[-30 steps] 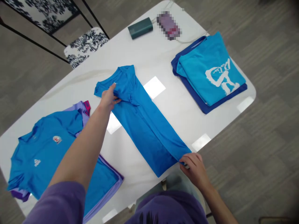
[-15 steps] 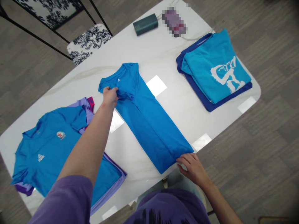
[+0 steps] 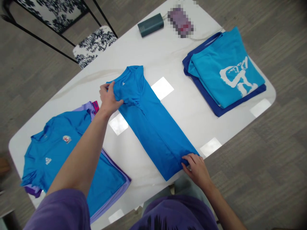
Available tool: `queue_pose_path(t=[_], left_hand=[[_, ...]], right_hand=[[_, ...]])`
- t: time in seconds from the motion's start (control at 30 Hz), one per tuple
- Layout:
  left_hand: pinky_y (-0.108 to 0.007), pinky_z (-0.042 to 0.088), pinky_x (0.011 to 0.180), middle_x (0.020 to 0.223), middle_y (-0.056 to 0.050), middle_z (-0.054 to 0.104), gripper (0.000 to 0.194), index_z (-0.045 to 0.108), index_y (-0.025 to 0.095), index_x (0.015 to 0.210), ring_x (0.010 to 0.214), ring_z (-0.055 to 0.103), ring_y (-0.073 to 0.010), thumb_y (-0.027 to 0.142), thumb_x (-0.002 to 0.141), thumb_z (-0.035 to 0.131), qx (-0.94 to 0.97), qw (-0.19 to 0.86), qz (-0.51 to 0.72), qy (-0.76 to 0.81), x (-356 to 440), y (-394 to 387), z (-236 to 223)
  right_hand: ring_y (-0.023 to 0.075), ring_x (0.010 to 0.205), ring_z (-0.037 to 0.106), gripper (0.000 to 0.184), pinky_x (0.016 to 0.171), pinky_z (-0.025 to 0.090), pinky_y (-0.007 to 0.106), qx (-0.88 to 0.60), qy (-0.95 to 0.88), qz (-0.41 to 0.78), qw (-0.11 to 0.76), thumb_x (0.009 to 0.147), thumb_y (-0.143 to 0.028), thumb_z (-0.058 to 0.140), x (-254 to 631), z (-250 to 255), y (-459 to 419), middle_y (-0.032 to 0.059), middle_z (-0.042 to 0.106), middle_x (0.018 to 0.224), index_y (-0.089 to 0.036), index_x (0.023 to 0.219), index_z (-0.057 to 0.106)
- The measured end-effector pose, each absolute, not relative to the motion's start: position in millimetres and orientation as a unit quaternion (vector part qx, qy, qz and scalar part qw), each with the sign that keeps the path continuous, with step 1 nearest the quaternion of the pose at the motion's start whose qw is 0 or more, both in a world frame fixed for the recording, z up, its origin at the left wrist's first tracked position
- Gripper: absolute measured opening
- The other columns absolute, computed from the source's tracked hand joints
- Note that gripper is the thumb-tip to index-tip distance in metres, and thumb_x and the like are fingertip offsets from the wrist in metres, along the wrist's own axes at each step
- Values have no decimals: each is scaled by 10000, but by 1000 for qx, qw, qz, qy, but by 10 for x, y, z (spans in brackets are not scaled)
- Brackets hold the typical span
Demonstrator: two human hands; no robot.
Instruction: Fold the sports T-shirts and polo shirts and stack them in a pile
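The long, folded blue T-shirt is thin, smooth cloth with a faint sheen and fine creases near its sleeve. The spread blue T-shirt looks like similar soft fabric. The folded turquoise shirt is matt cloth with a flat white print. Beneath them, the white, grey-veined desk is smooth and glossy, mirroring bright patches. The dark green rounded block resembles satin plastic; the grey-brown floor is dull and wood-grained.

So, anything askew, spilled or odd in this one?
Nothing looks spilled or damaged. A purplish object beside the dark green box looks odd because it is pixelated. The blue shirt is slightly bunched near the left hand.
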State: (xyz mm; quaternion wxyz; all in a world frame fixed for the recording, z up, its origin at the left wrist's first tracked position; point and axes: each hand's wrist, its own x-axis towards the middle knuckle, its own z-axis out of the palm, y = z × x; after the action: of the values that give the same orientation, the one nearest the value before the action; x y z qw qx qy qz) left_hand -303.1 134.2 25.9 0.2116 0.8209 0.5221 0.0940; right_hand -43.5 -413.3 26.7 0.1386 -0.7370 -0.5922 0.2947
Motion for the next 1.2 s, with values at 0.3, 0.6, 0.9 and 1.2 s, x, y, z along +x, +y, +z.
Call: queue_pose_path(t=[0.3,0.6,0.9,1.2], left_hand=[[-639,260,1196,1437,-124,661,409,741,298,1345,1387,519,-403,396,954,674,901,172,0,398,-2890,957,442],[-693,222,1269,1173,-110,749,210,811,355,1061,1277,605,-420,338,882,703,889,204,-17,410,-3177,686,466],[-579,299,1335,1727,-120,480,602,580,296,1620,1617,393,-393,520,1064,519,831,214,129,497,-2585,867,346],[-611,29,1423,1863,-60,278,778,367,295,1778,1763,107,-341,658,1090,369,837,224,98,489,-1944,1380,-111]], right_hand=[[263,1047,669,197,930,455,415,-741,-596,293,96,1072,-311,632,-469,360,-4028,77,736,1166,-269,1245,717],[258,981,656,180,868,461,402,-739,-607,281,86,1073,-323,613,-500,364,-3943,73,719,1116,-262,1212,711],[268,996,710,186,867,544,417,-733,-627,247,87,1079,-303,611,-508,492,-3805,88,762,1140,-270,1212,737],[362,1631,457,743,1328,399,622,-743,-644,156,95,1119,-367,555,-663,146,-3541,130,427,1791,-256,1796,269]])
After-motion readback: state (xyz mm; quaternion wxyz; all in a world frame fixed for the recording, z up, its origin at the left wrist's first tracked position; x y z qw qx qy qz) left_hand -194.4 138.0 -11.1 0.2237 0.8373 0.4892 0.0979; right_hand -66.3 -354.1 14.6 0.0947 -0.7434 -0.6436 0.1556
